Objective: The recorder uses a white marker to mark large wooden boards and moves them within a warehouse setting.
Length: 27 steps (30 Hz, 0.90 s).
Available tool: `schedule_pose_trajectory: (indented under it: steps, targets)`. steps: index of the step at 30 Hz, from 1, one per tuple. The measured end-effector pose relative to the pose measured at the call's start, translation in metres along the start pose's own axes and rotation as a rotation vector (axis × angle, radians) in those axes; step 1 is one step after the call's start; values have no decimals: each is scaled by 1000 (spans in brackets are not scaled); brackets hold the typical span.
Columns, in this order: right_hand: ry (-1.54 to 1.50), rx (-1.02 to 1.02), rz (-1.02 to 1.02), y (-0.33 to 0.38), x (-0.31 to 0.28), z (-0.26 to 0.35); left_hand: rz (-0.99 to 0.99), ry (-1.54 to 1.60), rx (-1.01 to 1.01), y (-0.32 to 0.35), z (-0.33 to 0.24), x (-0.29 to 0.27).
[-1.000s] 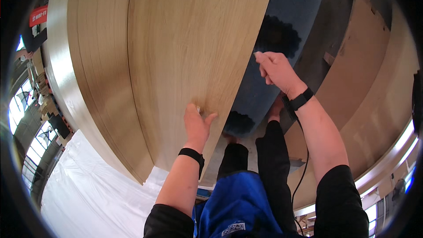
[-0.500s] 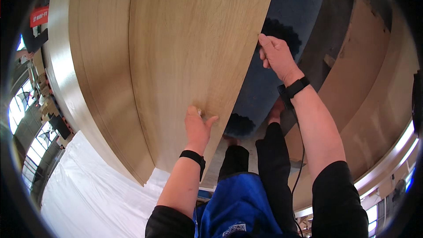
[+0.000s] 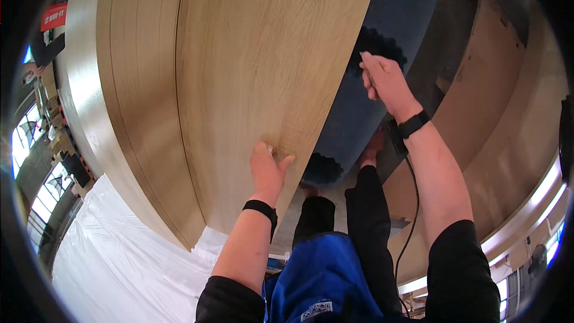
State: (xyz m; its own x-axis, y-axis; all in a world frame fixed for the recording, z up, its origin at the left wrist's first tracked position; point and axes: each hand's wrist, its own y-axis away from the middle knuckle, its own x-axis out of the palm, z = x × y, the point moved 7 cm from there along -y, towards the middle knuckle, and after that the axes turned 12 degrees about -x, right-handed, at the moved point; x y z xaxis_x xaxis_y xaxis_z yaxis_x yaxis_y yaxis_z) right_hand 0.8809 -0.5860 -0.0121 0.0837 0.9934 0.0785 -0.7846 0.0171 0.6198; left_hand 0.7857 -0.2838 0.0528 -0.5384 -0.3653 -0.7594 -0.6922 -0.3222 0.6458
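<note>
A broad light wood-grain panel (image 3: 257,54) fills the middle of the view. Low on its surface rests my left hand (image 3: 267,170), fingers curled and thumb apart. A small pale, shiny bit shows at those fingers, too small to name. Just off the panel's right edge, over the dark blue surface, is my right hand (image 3: 387,81). Its fingers are pinched round something small and thin, of which only a tip shows by the thumb. Each wrist wears a black band, and the right one has a small dark box with a cable.
Stacked wooden boards (image 3: 134,84) stand along the panel's left side. White plastic sheeting (image 3: 131,257) lies at lower left. A brown board (image 3: 484,78) stands to the right. My legs and blue apron (image 3: 323,275) are below. Another person's arm (image 3: 45,54) shows at far left.
My right hand has moved right and slightly down, away from the panel's edge, and the thin tip in its fingers now shows. My left hand stays in place.
</note>
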Motion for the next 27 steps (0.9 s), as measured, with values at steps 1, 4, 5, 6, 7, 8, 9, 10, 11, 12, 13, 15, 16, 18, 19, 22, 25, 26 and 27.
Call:
schedule_pose_trajectory:
  steps: [1, 4, 5, 6, 7, 8, 9, 10, 11, 12, 13, 15, 16, 18, 19, 22, 25, 26, 27]
  targets:
    - [1, 3, -1, -3, 1, 4, 4, -13, 15, 0, -1, 1]
    - [8, -29, 8, -13, 4, 12, 20, -16, 8, 1, -3, 3]
    - [42, -31, 17, -16, 4, 12, 23, -15, 9, 0, -4, 4]
    - [72, -34, 30, -17, 5, 13, 14, -30, -1, -1, -4, 3]
    - [72, -31, 30, -15, 6, 12, 6, -44, -10, -1, -3, 1]
    - [64, -14, 38, -12, 7, 6, 8, -45, -11, 0, -3, 1]
    - [53, -3, 47, -9, 9, 1, 2, -39, -4, -1, -3, -2]
    - [58, -7, 41, -3, 7, -10, 3, -27, 9, -3, -3, -1]
    - [67, 68, 76, 8, 6, -31, 4, -22, 15, -4, -2, 0]
    - [70, 148, 123, 20, 7, -40, 7, -22, 37, 0, 0, 1]
    - [38, 126, 34, 26, -6, -38, 10, -22, 58, 4, 0, 2]
    - [13, 99, -14, 22, -14, -25, -3, -15, 59, 4, 1, 1]
    - [-1, 72, 1, 15, -10, -14, -25, 1, 75, 0, -1, -1]
    - [6, 30, 7, 3, -2, 2, -1, 17, 44, -1, -1, -2]
    - [12, -7, 19, -3, 1, 9, 24, 30, 5, -1, -2, 0]
    - [49, -4, 32, -17, 4, 16, 26, 12, 15, -2, -4, 3]
    - [92, -1, 34, -13, 7, 12, 27, -28, 3, -3, -3, 4]
    - [94, -1, 33, -9, 7, 10, 29, -27, 4, -2, -3, 4]
    - [99, 37, 108, -4, 13, 6, 30, -24, 4, -3, -3, 3]
